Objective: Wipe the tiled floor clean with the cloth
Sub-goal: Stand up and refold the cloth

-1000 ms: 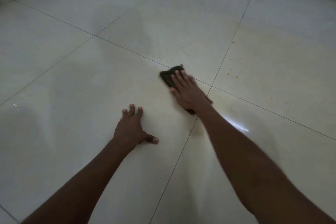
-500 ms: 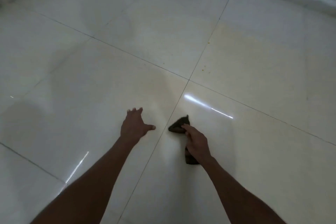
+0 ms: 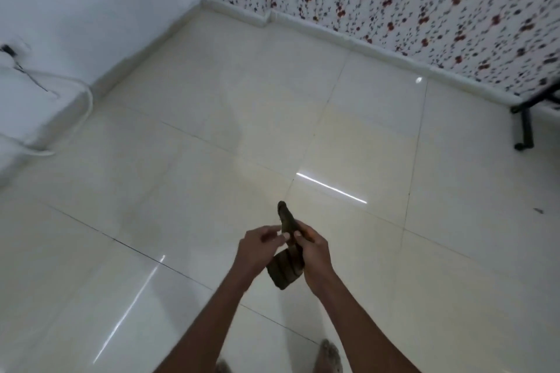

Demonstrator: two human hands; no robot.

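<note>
The dark cloth (image 3: 285,272) is lifted off the pale tiled floor (image 3: 181,191) and hangs in front of me, one end sticking up past my fingers. My right hand (image 3: 313,254) grips the cloth around its middle. My left hand (image 3: 257,247) is beside it, fingers curled toward the cloth and touching it at the thumb side; blur hides whether it really pinches the fabric. Both hands are raised above the floor.
A flowered wall covering (image 3: 424,3) runs along the back right with a skirting below. A black furniture leg (image 3: 527,127) stands at the right. White bedding with a cable (image 3: 36,100) lies at the left. My feet (image 3: 328,354) show at the bottom edge.
I have risen from the floor and the view has pulled back. My right hand lifted the cloth off the tiles, and my left hand left the floor and came up to the cloth.
</note>
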